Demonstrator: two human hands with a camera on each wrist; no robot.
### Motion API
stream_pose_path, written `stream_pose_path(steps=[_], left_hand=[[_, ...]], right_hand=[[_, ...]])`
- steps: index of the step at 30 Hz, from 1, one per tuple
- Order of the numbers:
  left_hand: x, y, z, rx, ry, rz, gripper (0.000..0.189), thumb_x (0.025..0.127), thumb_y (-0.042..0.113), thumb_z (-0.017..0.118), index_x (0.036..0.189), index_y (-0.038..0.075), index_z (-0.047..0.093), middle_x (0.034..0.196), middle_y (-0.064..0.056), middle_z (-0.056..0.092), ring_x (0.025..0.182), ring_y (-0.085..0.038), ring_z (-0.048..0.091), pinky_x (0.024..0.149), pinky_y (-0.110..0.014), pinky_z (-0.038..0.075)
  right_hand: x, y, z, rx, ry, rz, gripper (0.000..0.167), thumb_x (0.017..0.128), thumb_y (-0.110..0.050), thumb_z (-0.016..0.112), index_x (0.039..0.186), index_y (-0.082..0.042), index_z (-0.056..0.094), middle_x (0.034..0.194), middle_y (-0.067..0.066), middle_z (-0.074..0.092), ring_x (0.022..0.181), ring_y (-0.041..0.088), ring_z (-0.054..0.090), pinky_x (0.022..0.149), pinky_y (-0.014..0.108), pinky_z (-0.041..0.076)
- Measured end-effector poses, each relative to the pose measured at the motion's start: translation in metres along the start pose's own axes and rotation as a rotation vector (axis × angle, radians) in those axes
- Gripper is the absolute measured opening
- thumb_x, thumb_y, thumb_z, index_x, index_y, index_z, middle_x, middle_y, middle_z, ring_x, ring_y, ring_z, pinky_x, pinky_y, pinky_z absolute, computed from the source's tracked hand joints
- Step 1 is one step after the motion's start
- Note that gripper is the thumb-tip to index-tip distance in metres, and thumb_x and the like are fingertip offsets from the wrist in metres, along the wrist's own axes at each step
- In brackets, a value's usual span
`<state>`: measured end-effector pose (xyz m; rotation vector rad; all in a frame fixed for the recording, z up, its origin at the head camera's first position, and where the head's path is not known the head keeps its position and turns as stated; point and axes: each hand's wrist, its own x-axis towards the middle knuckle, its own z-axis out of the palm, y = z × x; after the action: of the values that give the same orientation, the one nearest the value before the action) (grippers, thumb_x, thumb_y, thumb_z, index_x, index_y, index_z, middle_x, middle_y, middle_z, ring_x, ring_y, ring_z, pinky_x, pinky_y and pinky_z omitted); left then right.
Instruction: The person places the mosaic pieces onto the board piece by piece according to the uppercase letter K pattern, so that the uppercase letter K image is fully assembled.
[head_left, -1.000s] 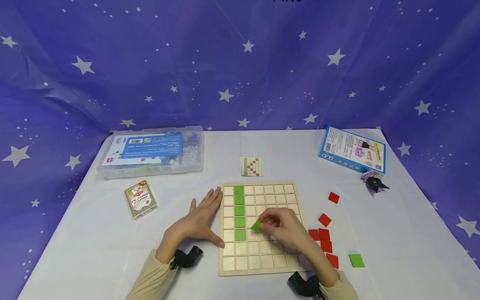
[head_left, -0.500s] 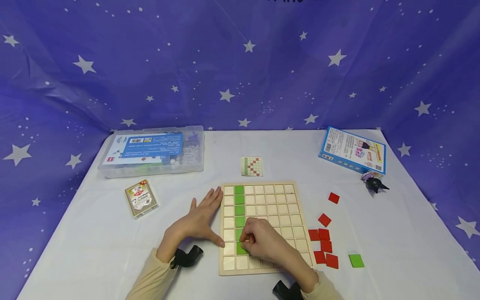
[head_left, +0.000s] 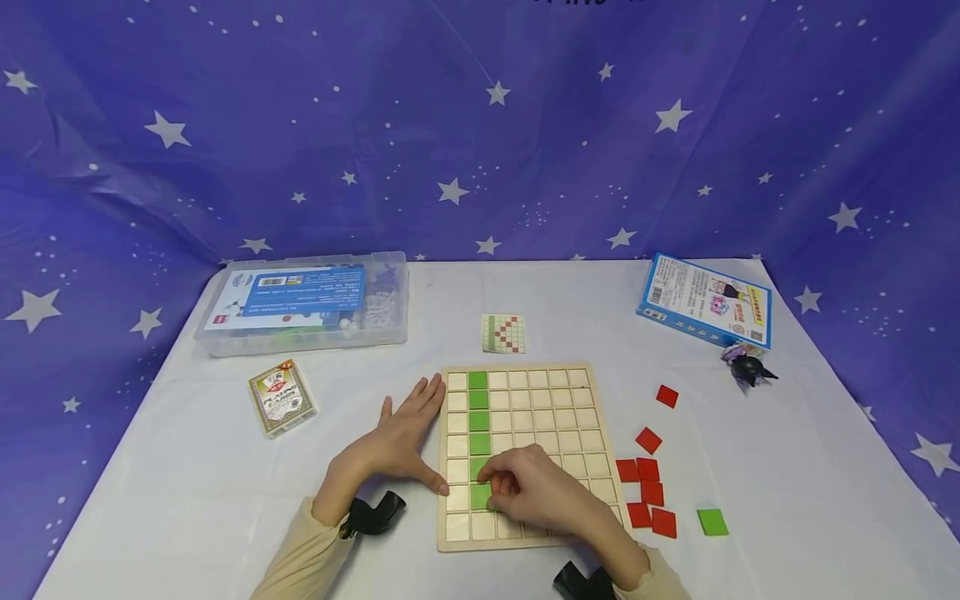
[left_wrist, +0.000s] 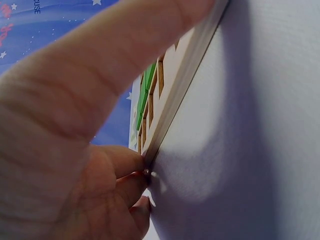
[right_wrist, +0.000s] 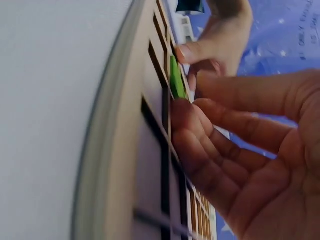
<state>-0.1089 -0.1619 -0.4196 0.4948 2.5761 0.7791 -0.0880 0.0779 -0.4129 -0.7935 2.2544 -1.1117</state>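
Observation:
A wooden grid board (head_left: 517,546) lies on the table. Green square tiles (head_left: 478,421) run down its second column from the top. The lowest green tile (head_left: 480,497) sits in the sixth row, appearing flat in its cell. Over it, my right hand (head_left: 536,492) has thumb and index finger parted, fingertips right at the tile's edge. In the right wrist view that tile (right_wrist: 176,77) shows just beyond the fingertips. My left hand (head_left: 401,437) rests along the board's left edge, fingers extended and thumb spread, touching the rim, as the left wrist view also shows.
Several red tiles (head_left: 652,493) and one green tile (head_left: 712,522) lie right of the board. Behind it is a pattern card (head_left: 503,333). Around stand a playing-card box (head_left: 282,398), a clear plastic case (head_left: 303,304), a blue box (head_left: 708,298) and a small black figure (head_left: 748,368).
My right hand carried a green tile down and left to the second column's sixth row. Its thumb and index finger have since parted there. The left hand stays still.

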Motion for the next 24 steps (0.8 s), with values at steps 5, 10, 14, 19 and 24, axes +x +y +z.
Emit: stream_pose_path(steps=[5, 10, 14, 19, 24], left_hand=[[0.0, -0.002, 0.0, 0.005, 0.004, 0.004, 0.135, 0.055, 0.046, 0.09, 0.153, -0.001, 0.01, 0.162, -0.017, 0.003, 0.149, -0.037, 0.001, 0.107, -0.075, 0.001], [0.0, -0.003, 0.001, 0.008, 0.006, 0.014, 0.136, 0.055, 0.047, 0.09, 0.153, -0.001, 0.009, 0.162, -0.017, 0.003, 0.149, -0.037, 0.001, 0.106, -0.076, 0.001], [0.0, -0.002, 0.001, 0.008, 0.009, 0.014, 0.136, 0.054, 0.046, 0.091, 0.153, -0.001, 0.01, 0.162, -0.017, 0.004, 0.149, -0.038, 0.002, 0.106, -0.076, 0.001], [0.0, -0.002, 0.001, 0.005, 0.009, 0.018, 0.136, 0.054, 0.046, 0.091, 0.153, -0.001, 0.01, 0.162, -0.017, 0.004, 0.149, -0.038, 0.002, 0.106, -0.076, 0.001], [0.0, -0.002, 0.001, 0.003, 0.006, 0.019, 0.136, 0.055, 0.046, 0.09, 0.153, -0.001, 0.01, 0.162, -0.017, 0.003, 0.149, -0.038, 0.001, 0.105, -0.076, 0.0]], right_hand=[[-0.022, 0.017, -0.015, 0.113, -0.003, -0.076, 0.032, 0.084, -0.014, 0.073, 0.114, -0.004, 0.068, 0.101, 0.002, 0.072, 0.089, 0.008, 0.065, 0.083, 0.023, 0.053], [-0.059, 0.046, -0.037, 0.144, 0.15, -0.091, 0.031, 0.085, -0.018, 0.073, 0.114, -0.008, 0.068, 0.109, 0.007, 0.071, 0.1, 0.015, 0.068, 0.087, 0.025, 0.053], [-0.097, 0.062, -0.054, -0.003, 0.357, -0.019, 0.028, 0.082, -0.015, 0.076, 0.109, -0.012, 0.07, 0.105, 0.002, 0.071, 0.094, 0.009, 0.068, 0.08, 0.023, 0.054], [-0.145, 0.08, -0.07, -0.192, 0.462, 0.279, 0.036, 0.071, -0.022, 0.084, 0.105, -0.022, 0.07, 0.107, -0.006, 0.068, 0.093, -0.002, 0.06, 0.078, 0.02, 0.053], [-0.176, 0.102, -0.077, -0.308, 0.391, 0.538, 0.039, 0.069, -0.025, 0.085, 0.106, -0.021, 0.071, 0.107, -0.003, 0.061, 0.087, -0.001, 0.051, 0.072, 0.015, 0.048]])
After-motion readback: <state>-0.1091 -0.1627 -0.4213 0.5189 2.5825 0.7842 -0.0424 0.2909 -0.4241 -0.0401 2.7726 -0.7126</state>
